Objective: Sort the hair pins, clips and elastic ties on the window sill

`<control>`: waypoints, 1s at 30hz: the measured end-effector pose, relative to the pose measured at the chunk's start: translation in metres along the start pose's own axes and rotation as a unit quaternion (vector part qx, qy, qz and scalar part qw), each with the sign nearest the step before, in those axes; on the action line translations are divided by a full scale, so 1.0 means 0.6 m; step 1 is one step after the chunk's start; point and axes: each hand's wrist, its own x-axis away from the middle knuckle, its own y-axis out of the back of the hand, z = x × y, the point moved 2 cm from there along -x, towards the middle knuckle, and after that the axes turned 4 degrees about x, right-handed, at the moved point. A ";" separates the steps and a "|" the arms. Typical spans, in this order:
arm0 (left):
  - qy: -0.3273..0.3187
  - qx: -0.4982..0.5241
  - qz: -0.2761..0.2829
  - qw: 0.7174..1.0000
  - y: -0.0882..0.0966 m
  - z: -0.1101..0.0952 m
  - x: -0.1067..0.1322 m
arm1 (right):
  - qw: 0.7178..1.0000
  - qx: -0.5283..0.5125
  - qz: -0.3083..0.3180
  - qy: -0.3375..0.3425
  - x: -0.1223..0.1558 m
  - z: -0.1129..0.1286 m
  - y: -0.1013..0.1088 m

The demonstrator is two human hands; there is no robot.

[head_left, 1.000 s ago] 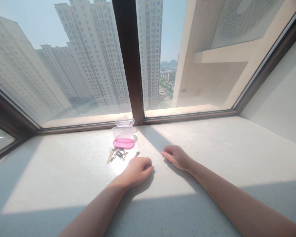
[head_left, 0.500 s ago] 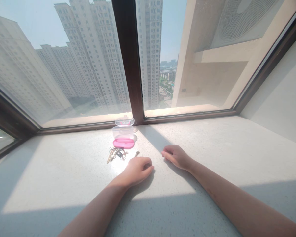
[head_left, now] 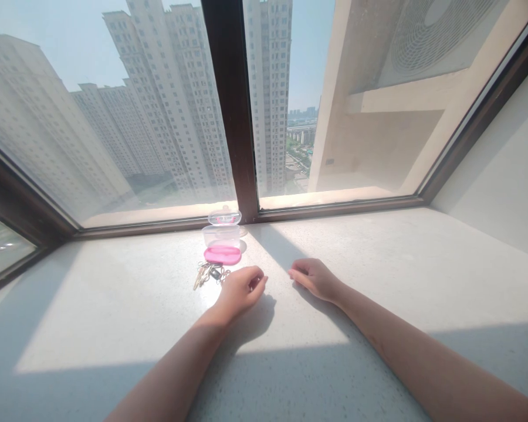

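Note:
My left hand (head_left: 242, 288) hovers a little above the white sill, its fingers curled and thumb drawn in. Whatever it may hold is hidden by the fingers. Just beyond its wrist and to the left lies a bunch of keys and small metal pieces (head_left: 210, 274), with a dark square tag among them; the hand covers part of this pile. Resting on the sill to the right, my right hand (head_left: 315, 278) has its fingers curled in, with no object showing. A pink lid or tray (head_left: 222, 255) lies behind the keys, against a clear plastic box (head_left: 220, 236).
A clear oval lid with pink clips (head_left: 224, 217) stands behind the box, by the window frame (head_left: 240, 146). The speckled white sill (head_left: 400, 264) runs to a wall (head_left: 501, 170) on the right. Sunlight and shadow bands cross it.
My left hand has risen off the sill and shifted slightly up and left, its shadow now apart from it. It now covers a small item seen beside the keys. My right hand is still.

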 end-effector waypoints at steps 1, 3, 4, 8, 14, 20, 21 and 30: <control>0.010 -0.006 -0.025 1.000 0.009 0.005 -0.004 | 1.000 -0.004 0.001 -0.002 0.000 -0.001 0.000; 0.022 -0.019 -0.068 0.997 0.031 0.022 -0.013 | 1.000 -0.014 0.003 -0.004 -0.001 -0.001 0.000; 0.025 -0.025 -0.090 0.995 0.045 0.033 -0.019 | 1.000 -0.018 0.003 -0.005 -0.002 -0.001 -0.001; 0.048 -0.142 -0.222 0.963 0.105 0.087 -0.049 | 0.999 -0.032 0.007 -0.015 -0.003 -0.001 -0.001; 0.061 -0.201 -0.203 0.957 0.138 0.143 -0.091 | 1.000 -0.024 0.001 -0.006 -0.004 0.001 0.000; 0.059 -0.219 -0.147 0.963 0.114 0.161 -0.103 | 1.000 -0.012 -0.003 -0.003 -0.006 -0.002 -0.001; 0.058 -0.219 -0.143 0.964 0.109 0.164 -0.105 | 1.000 -0.012 -0.003 -0.003 -0.007 -0.002 -0.001; 0.048 -0.194 -0.168 0.965 0.101 0.139 -0.104 | 0.998 -0.054 -0.018 -0.016 -0.008 0.000 -0.001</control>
